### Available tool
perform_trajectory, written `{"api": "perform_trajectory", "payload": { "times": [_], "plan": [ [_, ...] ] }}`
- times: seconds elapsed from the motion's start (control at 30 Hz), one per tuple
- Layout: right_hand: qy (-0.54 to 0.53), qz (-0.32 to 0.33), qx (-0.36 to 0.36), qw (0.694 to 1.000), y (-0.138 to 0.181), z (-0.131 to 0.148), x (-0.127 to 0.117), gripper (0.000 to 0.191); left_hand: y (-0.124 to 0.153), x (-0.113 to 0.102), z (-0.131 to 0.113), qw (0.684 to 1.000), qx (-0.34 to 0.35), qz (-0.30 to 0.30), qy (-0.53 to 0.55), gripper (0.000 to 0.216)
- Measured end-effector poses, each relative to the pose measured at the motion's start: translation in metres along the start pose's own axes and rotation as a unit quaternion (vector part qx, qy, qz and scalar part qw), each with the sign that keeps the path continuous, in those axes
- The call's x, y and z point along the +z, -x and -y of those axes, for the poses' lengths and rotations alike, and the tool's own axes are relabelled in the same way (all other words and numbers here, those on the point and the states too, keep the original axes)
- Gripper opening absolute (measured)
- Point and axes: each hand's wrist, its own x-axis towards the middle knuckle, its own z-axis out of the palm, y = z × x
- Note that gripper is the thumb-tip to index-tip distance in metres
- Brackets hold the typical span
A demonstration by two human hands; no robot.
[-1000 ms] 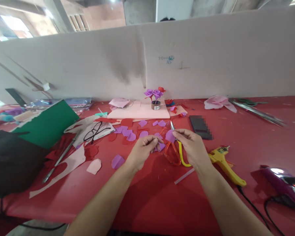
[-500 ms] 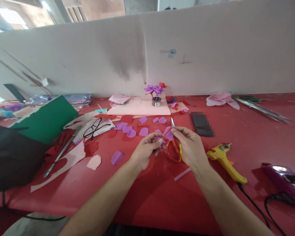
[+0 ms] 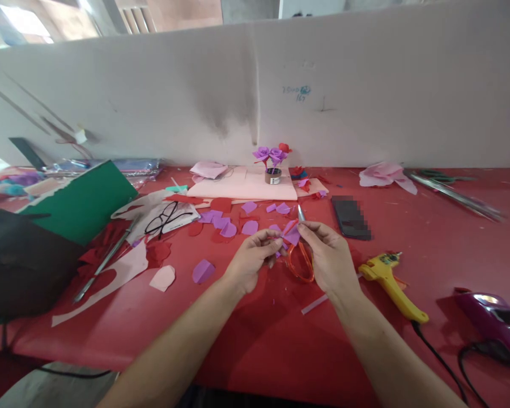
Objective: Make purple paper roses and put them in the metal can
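Observation:
My left hand (image 3: 255,260) is closed in a pinch at one end of a small purple paper petal (image 3: 293,236). A thin red strip runs along the petal; whether the two are joined I cannot tell. The petal's other edge is pinched between the thumb and fingers of my right hand (image 3: 329,249). Just beneath, scissors with orange handles (image 3: 300,266) lie on the red table, partly covered by my right hand. Loose purple petals (image 3: 250,228) are scattered beyond my left hand, and a single folded purple petal (image 3: 203,272) rests to its left.
Purple paper flowers (image 3: 270,154) stand in a brown tape roll (image 3: 273,177) on pink paper (image 3: 225,190). To the right are a black phone (image 3: 349,218), a corded yellow glue gun (image 3: 393,286) and a purple device (image 3: 491,317). Black glasses (image 3: 166,220) and a metal rod (image 3: 106,263) lie left.
The petal between my fingers is tilted a little differently, and my right hand covers the yellow piece beside the scissors. My view has shifted slightly.

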Motion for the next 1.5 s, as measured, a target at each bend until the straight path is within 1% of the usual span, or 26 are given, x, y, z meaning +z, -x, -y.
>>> {"api": "perform_trajectory", "payload": {
  "times": [0.33,0.5,0.6,0.87,1.0,1.17,1.23,1.37,1.5],
  "plan": [
    [0.019,-0.003,-0.014,1.0,0.0,-0.002,-0.001,0.018,0.001,0.001,-0.002,1.0,0.004,-0.011,0.004,0.021],
    [0.0,-0.008,0.002,1.0,0.001,0.0,0.0,0.016,0.0,0.0,-0.001,1.0,0.013,-0.01,-0.001,0.02],
    [-0.007,0.001,0.007,1.0,0.002,0.003,0.001,0.016,-0.001,-0.002,0.0,1.0,0.019,-0.012,-0.011,0.021],
    [-0.022,0.033,0.033,0.999,0.004,0.007,0.001,0.027,-0.001,-0.002,-0.001,0.999,0.019,-0.014,-0.042,0.024],
    [-0.017,0.033,0.035,0.999,0.003,0.006,0.001,0.03,0.0,0.0,-0.002,0.998,0.014,-0.013,-0.053,0.023],
    [-0.014,0.035,0.03,0.999,0.003,0.006,0.001,0.029,0.001,-0.001,-0.003,0.999,-0.014,0.005,-0.045,0.023],
    [-0.014,0.039,0.027,0.999,0.003,0.006,0.001,0.029,-0.001,-0.003,-0.004,0.999,-0.036,0.017,-0.017,0.025],
    [-0.013,0.048,0.018,0.999,0.003,0.005,0.002,0.028,-0.005,-0.008,-0.003,0.995,-0.086,0.045,0.036,0.022],
    [-0.016,0.053,0.023,0.998,0.004,0.005,0.003,0.026,-0.006,-0.011,-0.003,0.993,-0.106,0.037,0.042,0.021]
  ]
}}
